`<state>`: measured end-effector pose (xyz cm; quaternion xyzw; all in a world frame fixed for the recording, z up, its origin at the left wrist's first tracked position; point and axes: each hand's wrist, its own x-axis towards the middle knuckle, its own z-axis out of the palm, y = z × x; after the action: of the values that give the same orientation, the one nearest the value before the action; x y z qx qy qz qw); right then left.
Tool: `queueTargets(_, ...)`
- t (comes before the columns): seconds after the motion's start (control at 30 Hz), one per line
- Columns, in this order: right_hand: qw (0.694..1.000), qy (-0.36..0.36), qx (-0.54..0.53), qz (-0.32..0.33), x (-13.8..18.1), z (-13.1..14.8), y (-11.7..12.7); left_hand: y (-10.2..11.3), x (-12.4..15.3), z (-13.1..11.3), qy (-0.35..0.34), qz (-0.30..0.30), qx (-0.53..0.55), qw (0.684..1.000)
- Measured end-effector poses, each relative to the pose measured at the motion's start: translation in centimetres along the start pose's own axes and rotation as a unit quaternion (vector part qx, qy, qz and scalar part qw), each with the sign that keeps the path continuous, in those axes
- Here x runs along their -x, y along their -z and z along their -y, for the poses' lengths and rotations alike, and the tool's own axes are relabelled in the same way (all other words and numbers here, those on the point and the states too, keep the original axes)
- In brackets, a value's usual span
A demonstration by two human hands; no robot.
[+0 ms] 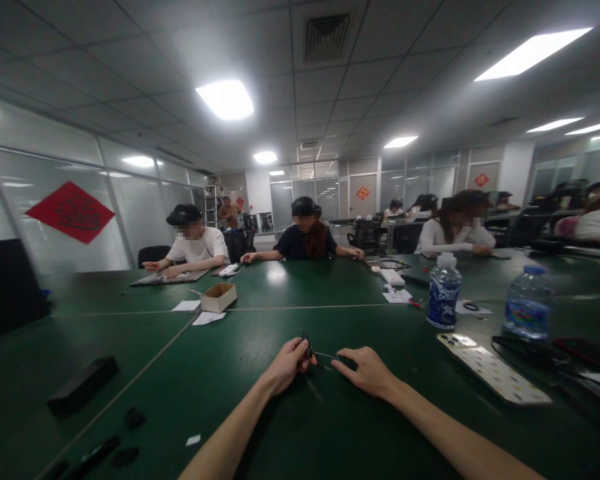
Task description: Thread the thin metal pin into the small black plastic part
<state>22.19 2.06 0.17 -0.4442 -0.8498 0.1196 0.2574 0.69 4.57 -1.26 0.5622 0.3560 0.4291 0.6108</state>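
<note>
My left hand (289, 363) rests on the dark green table (260, 413), fingers pinched round a small black part (307, 347) that sticks up between them. My right hand (367, 370) lies a little to the right, fingers curled over another small black piece (347, 362). A thin cord or wire (325, 355) runs between the two hands. What the small parts are is too small to tell.
A phone in a spotted case (490, 373) lies to the right, with black cables (535, 353) and two water bottles (443, 291) (529, 301) beyond. A black box (83, 385) and small black bits lie at left. A cardboard box (219, 297) and papers sit mid-table. Several people sit across.
</note>
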Motion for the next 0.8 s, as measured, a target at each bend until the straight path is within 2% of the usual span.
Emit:
queueTargets(0.37,0.999,0.007,0.028,-0.013,-0.09,-0.07,-0.14,0.03,-0.02,0.14,-0.005,0.003,-0.001,1.0)
queueTargets(0.7,0.999,-0.02,0.046,0.0,0.04,0.62,0.13,0.13,0.12,-0.14,0.001,0.018,0.0,1.0)
queueTargets(0.8,0.997,-0.068,0.026,-0.035,-0.26,-0.09,-0.1,0.19,0.16,-0.25,0.012,0.029,0.003,1.0)
